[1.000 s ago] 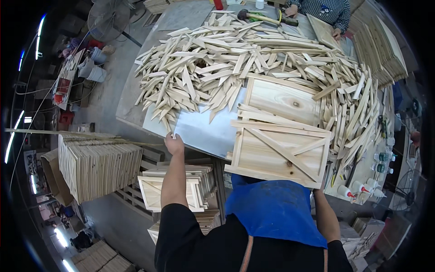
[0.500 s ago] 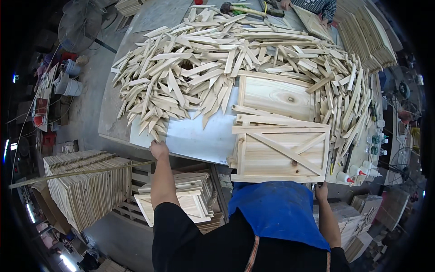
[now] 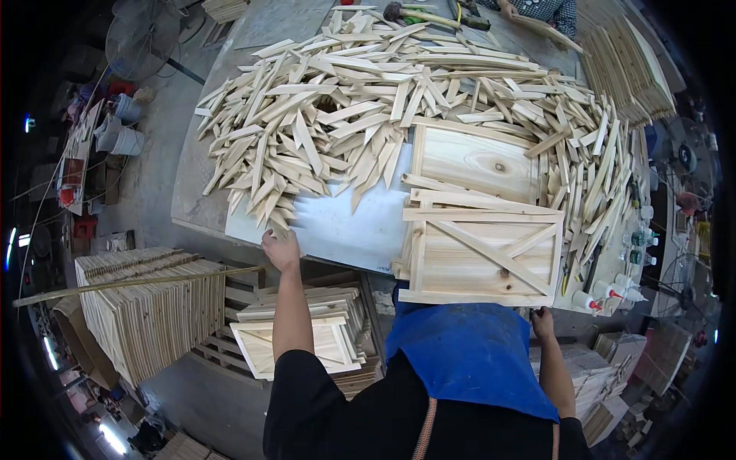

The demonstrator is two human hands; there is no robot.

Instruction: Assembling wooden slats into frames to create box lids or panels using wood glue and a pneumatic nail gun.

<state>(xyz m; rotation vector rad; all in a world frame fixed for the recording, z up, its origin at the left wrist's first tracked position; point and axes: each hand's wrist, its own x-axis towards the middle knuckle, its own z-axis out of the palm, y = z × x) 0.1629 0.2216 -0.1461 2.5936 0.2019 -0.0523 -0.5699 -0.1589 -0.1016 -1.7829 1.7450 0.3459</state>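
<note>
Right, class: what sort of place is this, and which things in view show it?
Probably a woodworking workshop: a heap of cut wood strips spreads over the worktable, a stack of wooden panels stands to the left, and a hammer lies at the far side.

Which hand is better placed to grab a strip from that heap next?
Probably the left hand: it is beside the near edge of the wooden heap, while the right hand is by the near right corner of the framed panel.
</note>
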